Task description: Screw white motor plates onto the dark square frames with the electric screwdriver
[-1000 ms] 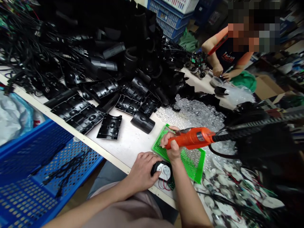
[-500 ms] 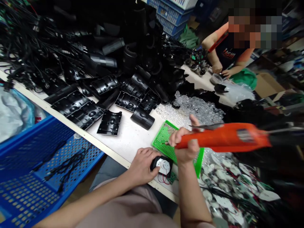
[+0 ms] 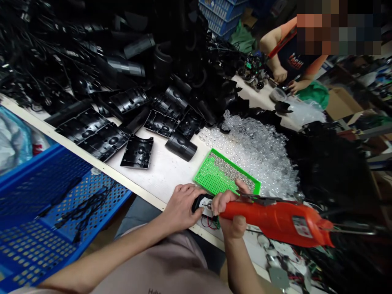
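My left hand (image 3: 183, 206) is closed around the left side of a small black housing (image 3: 196, 203) at the table's front edge. On the housing sits a white part (image 3: 203, 203), and red wires run out below it. My right hand (image 3: 229, 214) grips an orange electric screwdriver (image 3: 260, 216), which lies nearly level. Its bit meets the white part, though the exact contact point is too small to make out. Just behind both hands is a green perforated tray (image 3: 208, 179) holding many small screws (image 3: 232, 169).
Black plastic half-shells (image 3: 137, 151) lie on the white table (image 3: 159, 175), with piled cables beyond. Clear plastic pieces (image 3: 260, 151) heap behind the tray. A blue crate (image 3: 101, 204) stands at the lower left. Across the table, a co-worker's hands (image 3: 280, 74) handle small parts.
My right hand has brought the screwdriver down and toward me, from over the green tray to the white part. My left hand has stayed on the black housing.
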`<state>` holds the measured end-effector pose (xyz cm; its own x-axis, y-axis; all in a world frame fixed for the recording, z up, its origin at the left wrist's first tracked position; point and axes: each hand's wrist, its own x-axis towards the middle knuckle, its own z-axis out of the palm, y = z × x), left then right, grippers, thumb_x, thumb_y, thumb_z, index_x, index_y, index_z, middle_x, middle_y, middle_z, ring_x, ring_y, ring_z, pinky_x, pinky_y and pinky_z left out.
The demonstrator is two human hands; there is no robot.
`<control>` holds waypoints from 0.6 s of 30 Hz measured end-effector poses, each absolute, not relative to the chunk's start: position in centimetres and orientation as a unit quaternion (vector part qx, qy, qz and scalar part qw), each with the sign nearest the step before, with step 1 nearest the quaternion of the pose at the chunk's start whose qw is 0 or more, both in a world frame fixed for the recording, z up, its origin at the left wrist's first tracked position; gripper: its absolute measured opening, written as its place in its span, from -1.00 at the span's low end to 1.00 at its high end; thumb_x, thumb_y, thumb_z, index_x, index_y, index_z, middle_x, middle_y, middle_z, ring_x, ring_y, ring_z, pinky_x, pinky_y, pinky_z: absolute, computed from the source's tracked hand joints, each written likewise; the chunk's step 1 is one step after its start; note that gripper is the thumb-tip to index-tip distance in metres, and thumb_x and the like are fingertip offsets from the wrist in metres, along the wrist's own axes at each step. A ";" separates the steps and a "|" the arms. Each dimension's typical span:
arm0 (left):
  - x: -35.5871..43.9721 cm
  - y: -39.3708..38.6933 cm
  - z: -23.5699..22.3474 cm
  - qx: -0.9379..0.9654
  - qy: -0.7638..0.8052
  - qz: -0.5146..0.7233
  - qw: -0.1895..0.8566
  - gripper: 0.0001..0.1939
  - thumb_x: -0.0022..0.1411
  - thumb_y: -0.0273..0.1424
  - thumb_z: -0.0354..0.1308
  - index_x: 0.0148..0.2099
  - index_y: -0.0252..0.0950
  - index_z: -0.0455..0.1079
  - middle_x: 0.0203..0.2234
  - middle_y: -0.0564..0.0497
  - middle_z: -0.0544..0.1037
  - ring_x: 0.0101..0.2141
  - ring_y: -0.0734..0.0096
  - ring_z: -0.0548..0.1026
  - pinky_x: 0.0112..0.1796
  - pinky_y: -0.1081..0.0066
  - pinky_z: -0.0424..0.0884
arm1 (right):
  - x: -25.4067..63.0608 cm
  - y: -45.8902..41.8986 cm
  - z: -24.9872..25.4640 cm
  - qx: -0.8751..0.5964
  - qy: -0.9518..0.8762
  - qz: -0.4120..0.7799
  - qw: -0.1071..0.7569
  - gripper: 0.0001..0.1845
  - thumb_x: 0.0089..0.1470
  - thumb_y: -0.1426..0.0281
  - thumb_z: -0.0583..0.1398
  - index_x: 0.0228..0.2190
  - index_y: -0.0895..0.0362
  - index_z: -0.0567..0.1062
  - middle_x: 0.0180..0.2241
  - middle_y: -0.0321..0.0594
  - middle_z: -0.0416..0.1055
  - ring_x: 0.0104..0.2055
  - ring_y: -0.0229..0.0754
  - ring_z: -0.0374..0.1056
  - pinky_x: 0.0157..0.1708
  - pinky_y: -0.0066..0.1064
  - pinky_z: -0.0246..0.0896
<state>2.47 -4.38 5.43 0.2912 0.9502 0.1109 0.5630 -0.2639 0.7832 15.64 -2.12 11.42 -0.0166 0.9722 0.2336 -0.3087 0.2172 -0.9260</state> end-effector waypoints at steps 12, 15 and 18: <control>2.4 -4.4 5.3 0.734 0.516 0.295 0.329 -0.55 0.09 -0.40 0.14 0.08 -0.18 0.30 0.00 -0.03 0.49 0.07 0.13 0.32 0.06 0.13 0.12 | 15.6 -2.3 11.6 -0.331 -0.511 0.522 0.597 -0.46 -0.01 0.00 0.25 -0.06 -0.02 0.35 -0.67 -0.50 0.17 -0.72 -0.30 0.09 -0.67 -0.44 0.07; 2.4 -4.3 5.4 0.732 0.516 0.295 0.333 -0.56 0.10 -0.40 0.13 0.07 -0.19 0.30 0.00 -0.04 0.49 0.07 0.12 0.32 0.06 0.12 0.12 | 15.9 -2.7 11.1 -0.321 -0.530 0.516 0.591 -0.50 0.05 0.03 0.22 -0.03 -0.05 0.33 -0.65 -0.48 0.19 -0.68 -0.30 0.13 -0.64 -0.44 0.10; 2.3 -4.4 5.5 0.732 0.513 0.295 0.337 -0.57 0.11 -0.40 0.13 0.07 -0.19 0.29 -0.01 -0.04 0.49 0.06 0.12 0.32 0.05 0.12 0.12 | 16.7 -3.5 10.0 -0.346 -0.555 0.524 0.546 -0.54 0.00 -0.03 0.23 -0.13 -0.08 0.36 -0.64 -0.46 0.21 -0.64 -0.28 0.17 -0.58 -0.40 0.15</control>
<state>2.33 -4.36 5.49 0.2997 0.9501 0.0866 0.5525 -0.2468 0.7961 16.67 -3.45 9.97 -0.1639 0.9557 0.2444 -0.1889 0.2128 -0.9587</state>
